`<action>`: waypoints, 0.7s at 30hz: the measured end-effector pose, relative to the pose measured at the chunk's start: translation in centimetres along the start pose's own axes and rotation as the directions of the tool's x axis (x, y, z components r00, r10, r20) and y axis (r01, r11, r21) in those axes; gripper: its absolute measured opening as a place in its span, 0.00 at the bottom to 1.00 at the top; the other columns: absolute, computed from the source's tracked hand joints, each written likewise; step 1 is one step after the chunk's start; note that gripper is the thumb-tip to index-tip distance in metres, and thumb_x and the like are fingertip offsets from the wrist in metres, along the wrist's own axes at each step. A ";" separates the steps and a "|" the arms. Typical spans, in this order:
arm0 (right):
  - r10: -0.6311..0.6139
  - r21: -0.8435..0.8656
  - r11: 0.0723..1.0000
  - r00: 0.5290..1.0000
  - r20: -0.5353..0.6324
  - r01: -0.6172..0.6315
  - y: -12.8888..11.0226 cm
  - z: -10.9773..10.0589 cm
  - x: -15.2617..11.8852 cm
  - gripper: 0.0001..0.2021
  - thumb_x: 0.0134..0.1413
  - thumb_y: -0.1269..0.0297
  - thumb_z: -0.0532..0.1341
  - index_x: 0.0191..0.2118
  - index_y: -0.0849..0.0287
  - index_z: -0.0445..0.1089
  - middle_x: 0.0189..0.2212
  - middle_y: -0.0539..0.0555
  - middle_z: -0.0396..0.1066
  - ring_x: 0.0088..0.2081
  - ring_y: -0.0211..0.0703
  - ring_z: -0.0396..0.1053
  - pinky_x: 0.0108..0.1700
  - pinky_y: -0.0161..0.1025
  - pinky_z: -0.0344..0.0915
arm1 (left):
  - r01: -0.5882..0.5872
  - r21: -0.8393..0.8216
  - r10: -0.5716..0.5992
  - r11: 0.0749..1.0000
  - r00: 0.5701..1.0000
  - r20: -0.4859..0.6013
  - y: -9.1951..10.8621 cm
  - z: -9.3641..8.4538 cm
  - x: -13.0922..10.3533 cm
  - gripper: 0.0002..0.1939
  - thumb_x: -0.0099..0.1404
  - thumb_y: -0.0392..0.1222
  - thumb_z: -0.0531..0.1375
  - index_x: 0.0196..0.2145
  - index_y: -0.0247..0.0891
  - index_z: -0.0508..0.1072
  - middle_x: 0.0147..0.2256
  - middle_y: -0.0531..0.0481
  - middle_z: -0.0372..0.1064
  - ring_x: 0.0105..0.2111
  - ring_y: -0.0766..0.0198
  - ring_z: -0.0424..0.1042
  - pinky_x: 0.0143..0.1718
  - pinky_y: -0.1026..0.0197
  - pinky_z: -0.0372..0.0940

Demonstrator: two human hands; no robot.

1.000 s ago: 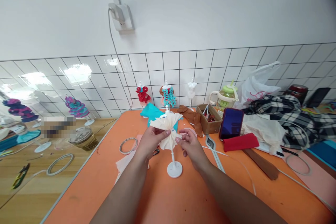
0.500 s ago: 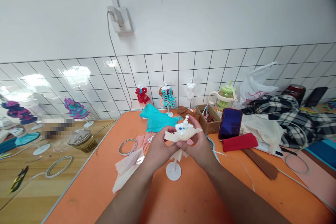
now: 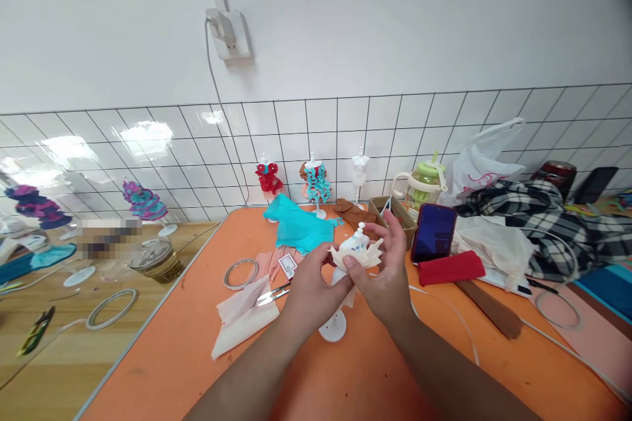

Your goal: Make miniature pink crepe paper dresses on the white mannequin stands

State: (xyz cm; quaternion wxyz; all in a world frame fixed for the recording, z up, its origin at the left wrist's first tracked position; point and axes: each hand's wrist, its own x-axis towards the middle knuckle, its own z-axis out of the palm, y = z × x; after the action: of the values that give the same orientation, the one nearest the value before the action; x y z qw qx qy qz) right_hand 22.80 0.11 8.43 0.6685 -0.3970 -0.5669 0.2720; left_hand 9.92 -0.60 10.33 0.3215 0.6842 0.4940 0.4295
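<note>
In the middle of the head view a small white dress form point(image 3: 359, 240) with blue marks on its chest leans in my hands on its round base. Cream crepe paper point(image 3: 364, 255) flares around its body like a ruffle. My left hand point(image 3: 320, 286) is closed around the form's lower body and the paper's left side; its fingertips are partly hidden. With my right hand point(image 3: 384, 279) I pinch the paper's front edge under the thumb, other fingers raised behind it. Scissors point(image 3: 274, 294) lie on a pale crepe strip point(image 3: 239, 323) left of my hands.
Behind stand dress forms in red point(image 3: 267, 177) and turquoise point(image 3: 316, 181) ruffles, and a bare one point(image 3: 360, 174). Turquoise crepe paper point(image 3: 301, 227) and a tape roll point(image 3: 241, 274) lie leftward. On the right are a cardboard box point(image 3: 402, 227), a phone point(image 3: 433, 235) and red crepe paper point(image 3: 451, 268).
The dress form has shifted slightly right and tilted, with its base following. My right fingers have lifted and spread behind the paper, and the scissors at left now show more.
</note>
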 end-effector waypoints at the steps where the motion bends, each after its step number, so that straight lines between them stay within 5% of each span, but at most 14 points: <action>1: -0.024 -0.006 1.000 0.999 0.029 0.024 0.1 -0.2 0.1 0.42 0.45 0.61 0.66 0.64 0.52 0.45 0.53 0.61 0.60 0.49 0.51 0.66 0.45 0.48 0.68 | 0.016 -0.012 -0.016 1.000 1.000 0.007 -0.1 -0.2 0.2 0.09 0.56 0.41 0.61 0.37 0.41 0.71 0.37 0.51 0.73 0.38 0.59 0.71 0.40 0.59 0.64; 5: -0.155 -0.089 0.983 0.986 0.055 0.159 0.4 -1.1 0.7 0.14 0.52 0.59 0.61 0.45 0.54 0.69 0.48 0.57 0.65 0.49 0.50 0.65 0.51 0.48 0.63 | 0.124 -0.126 -0.120 0.984 0.992 0.039 -0.9 -1.5 1.0 0.16 0.53 0.42 0.65 0.40 0.39 0.72 0.43 0.47 0.72 0.43 0.55 0.71 0.42 0.57 0.65; 8: -0.044 -0.107 0.993 0.999 -0.005 0.044 1.0 -1.2 1.1 0.06 0.53 0.61 0.62 0.37 0.56 0.70 0.37 0.55 0.70 0.41 0.46 0.68 0.46 0.45 0.64 | 0.134 -0.224 -0.113 0.965 0.988 0.107 -1.5 -2.3 1.4 0.17 0.53 0.43 0.66 0.42 0.38 0.72 0.45 0.45 0.72 0.45 0.53 0.71 0.44 0.55 0.64; 14: 0.181 0.095 0.978 0.982 0.052 -0.185 2.2 -0.7 1.5 0.10 0.50 0.57 0.63 0.33 0.57 0.67 0.31 0.52 0.70 0.36 0.43 0.69 0.40 0.41 0.66 | 0.160 -0.310 -0.098 0.937 0.973 0.208 -1.9 -3.1 2.0 0.16 0.51 0.44 0.68 0.37 0.37 0.73 0.36 0.46 0.75 0.39 0.53 0.73 0.42 0.54 0.65; 17: 0.121 0.145 0.981 0.989 0.083 -0.132 1.8 -0.6 1.5 0.16 0.51 0.55 0.62 0.44 0.55 0.65 0.43 0.56 0.69 0.45 0.46 0.68 0.47 0.45 0.65 | 0.173 -0.341 -0.095 0.924 0.968 0.233 -2.1 -3.1 2.2 0.18 0.52 0.44 0.67 0.41 0.38 0.73 0.37 0.46 0.76 0.39 0.54 0.73 0.44 0.53 0.65; 21: -0.022 0.054 0.998 0.994 0.104 0.017 0.5 -0.8 1.1 0.39 0.43 0.55 0.68 0.60 0.50 0.51 0.59 0.59 0.55 0.58 0.52 0.57 0.57 0.51 0.58 | 0.151 -0.287 -0.082 0.946 0.968 0.237 -1.9 -2.4 1.8 0.18 0.54 0.46 0.66 0.42 0.39 0.73 0.41 0.45 0.75 0.43 0.53 0.72 0.45 0.52 0.65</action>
State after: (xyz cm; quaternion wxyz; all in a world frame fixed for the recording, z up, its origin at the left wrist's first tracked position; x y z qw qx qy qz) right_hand 23.85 1.12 8.53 0.6508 -0.3587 -0.5976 0.3010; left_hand 7.24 1.72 10.22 0.5005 0.6399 0.4232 0.4011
